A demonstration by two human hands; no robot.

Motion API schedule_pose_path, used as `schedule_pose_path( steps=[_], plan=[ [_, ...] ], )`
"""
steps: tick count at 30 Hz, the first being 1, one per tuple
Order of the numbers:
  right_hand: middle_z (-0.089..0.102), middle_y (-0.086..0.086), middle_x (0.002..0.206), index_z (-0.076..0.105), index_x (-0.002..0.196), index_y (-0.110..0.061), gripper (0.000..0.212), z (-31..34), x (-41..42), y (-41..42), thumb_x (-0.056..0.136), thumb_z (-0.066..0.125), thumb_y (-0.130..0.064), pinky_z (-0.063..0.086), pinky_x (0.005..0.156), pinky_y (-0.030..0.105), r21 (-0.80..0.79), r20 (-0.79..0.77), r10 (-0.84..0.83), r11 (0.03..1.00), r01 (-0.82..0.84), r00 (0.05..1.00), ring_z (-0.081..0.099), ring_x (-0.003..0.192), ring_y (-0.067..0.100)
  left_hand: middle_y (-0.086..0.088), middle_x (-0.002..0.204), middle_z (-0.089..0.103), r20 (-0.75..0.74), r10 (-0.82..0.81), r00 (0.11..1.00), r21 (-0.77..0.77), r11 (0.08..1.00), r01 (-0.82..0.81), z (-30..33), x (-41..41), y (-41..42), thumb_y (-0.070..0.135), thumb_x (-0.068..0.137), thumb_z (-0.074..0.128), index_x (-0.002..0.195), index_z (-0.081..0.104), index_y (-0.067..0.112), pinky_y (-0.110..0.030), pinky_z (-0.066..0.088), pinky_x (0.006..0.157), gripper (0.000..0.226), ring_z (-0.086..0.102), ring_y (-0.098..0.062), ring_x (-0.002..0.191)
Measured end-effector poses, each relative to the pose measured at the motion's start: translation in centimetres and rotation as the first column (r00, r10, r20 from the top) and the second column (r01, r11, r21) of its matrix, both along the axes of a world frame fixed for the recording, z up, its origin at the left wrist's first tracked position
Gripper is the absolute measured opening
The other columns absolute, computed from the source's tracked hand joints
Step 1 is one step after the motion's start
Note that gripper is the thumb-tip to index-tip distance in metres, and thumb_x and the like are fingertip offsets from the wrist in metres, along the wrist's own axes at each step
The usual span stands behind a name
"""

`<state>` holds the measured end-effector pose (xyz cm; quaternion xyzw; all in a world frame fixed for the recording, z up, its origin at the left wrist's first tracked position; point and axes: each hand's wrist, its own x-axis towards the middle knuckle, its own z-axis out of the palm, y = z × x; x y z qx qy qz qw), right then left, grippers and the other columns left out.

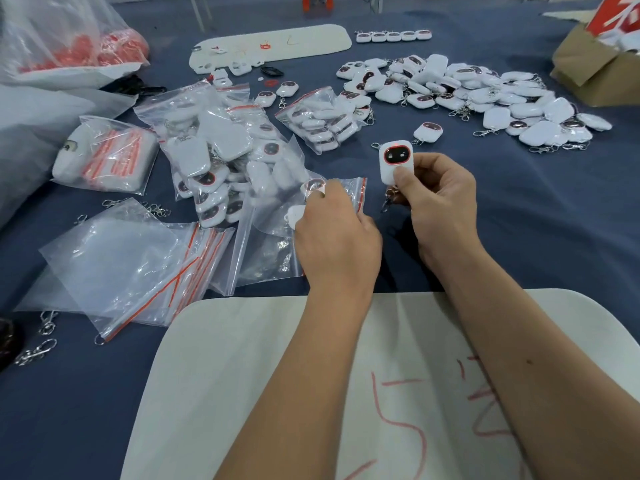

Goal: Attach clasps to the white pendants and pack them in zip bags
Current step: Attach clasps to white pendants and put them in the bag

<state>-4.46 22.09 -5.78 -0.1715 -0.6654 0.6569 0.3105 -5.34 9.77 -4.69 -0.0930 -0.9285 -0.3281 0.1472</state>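
My right hand (440, 206) pinches a white pendant (394, 164) with a dark, red-ringed face, held upright; its metal clasp (388, 200) dangles below, partly hidden by my fingers. My left hand (334, 233) grips the red-striped mouth of a clear zip bag (273, 244) that holds a few white pendants, two of them showing by my fingertips. The two hands are close together above the blue table.
A big heap of white pendants with clasps (485, 95) lies at the back right. Filled zip bags (214, 150) and empty zip bags (131, 271) sit to the left. Loose clasps (38, 351) lie at the near left. A cardboard box (595, 67) stands far right; a white board (277, 393) lies under my forearms.
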Motion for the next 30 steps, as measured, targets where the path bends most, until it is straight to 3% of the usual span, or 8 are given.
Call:
schedule_pose_path(
  steps=[6,9,13,16,20,24,30],
  plan=[
    [0.077,0.006,0.081,0.060,0.113,-0.006,0.016,0.1,-0.1,-0.1,0.106,0.057,-0.019,0.049,0.053,0.025,-0.072,-0.005,0.096,0.993,-0.096,0.995,0.065,0.060,0.016,-0.009,0.083,0.067,0.019,0.035,0.999,0.119,0.992,-0.037,0.0,-0.4,-0.2,0.012,0.087,0.056,0.085,0.061,0.010,-0.045,0.048,0.074,0.006,0.060,-0.034,0.080],
    [0.073,0.006,0.071,0.058,0.113,-0.009,0.015,0.0,0.0,-0.1,0.105,0.058,-0.021,0.043,0.047,0.022,-0.029,0.035,0.147,0.989,-0.146,0.988,0.052,0.050,0.013,-0.003,0.073,0.064,0.030,0.058,0.998,0.271,0.960,-0.064,0.1,-0.6,-0.2,0.011,0.087,0.057,0.077,0.061,0.009,-0.046,0.049,0.074,0.010,0.059,-0.028,0.074],
    [0.071,0.001,0.063,0.071,0.100,-0.012,0.011,0.2,0.2,-0.6,0.102,0.062,-0.019,0.046,0.049,0.020,0.093,0.093,0.143,0.984,-0.151,0.985,0.060,0.052,0.009,-0.001,0.072,0.063,-0.034,0.084,0.996,0.383,0.922,-0.064,0.3,-0.8,-0.1,0.012,0.088,0.060,0.077,0.059,0.009,-0.045,0.047,0.071,0.011,0.058,-0.025,0.071],
    [0.076,0.003,0.073,0.078,0.095,-0.016,0.016,0.2,0.2,-1.0,0.100,0.064,-0.019,0.053,0.057,0.026,0.188,0.118,0.175,0.963,-0.195,0.977,0.066,0.060,0.009,-0.002,0.075,0.062,-0.116,0.034,0.993,0.372,0.928,0.012,0.3,-0.7,0.1,0.012,0.089,0.062,0.078,0.058,0.010,-0.043,0.044,0.070,0.012,0.056,-0.026,0.074],
    [0.076,-0.002,0.072,0.074,0.096,-0.018,0.009,0.4,0.3,-1.1,0.098,0.067,-0.023,0.051,0.061,0.024,0.217,0.104,0.165,0.959,-0.185,0.981,0.067,0.060,0.007,0.000,0.076,0.060,-0.179,-0.033,0.983,0.299,0.950,0.087,0.2,-0.4,0.3,0.017,0.093,0.062,0.078,0.055,0.012,-0.036,0.033,0.063,0.018,0.052,-0.023,0.072],
    [0.073,-0.008,0.070,0.073,0.095,-0.017,0.010,0.5,0.5,-0.7,0.101,0.064,-0.016,0.049,0.057,0.020,0.143,0.040,0.197,0.969,-0.201,0.980,0.063,0.060,0.004,0.000,0.076,0.060,-0.190,-0.028,0.981,0.301,0.950,0.086,0.2,-0.5,0.3,0.015,0.092,0.063,0.078,0.056,0.012,-0.036,0.037,0.064,0.016,0.053,-0.023,0.072],
    [0.080,0.000,0.087,0.075,0.108,-0.011,0.018,0.6,0.5,-1.0,0.097,0.066,0.000,0.055,0.066,0.022,0.161,0.024,0.297,0.941,-0.297,0.955,0.072,0.073,0.012,0.000,0.076,0.061,-0.225,-0.013,0.974,0.365,0.926,0.097,0.4,-0.3,0.2,0.008,0.089,0.064,0.078,0.059,0.008,-0.040,0.043,0.067,0.012,0.056,-0.023,0.072]
  ],
)
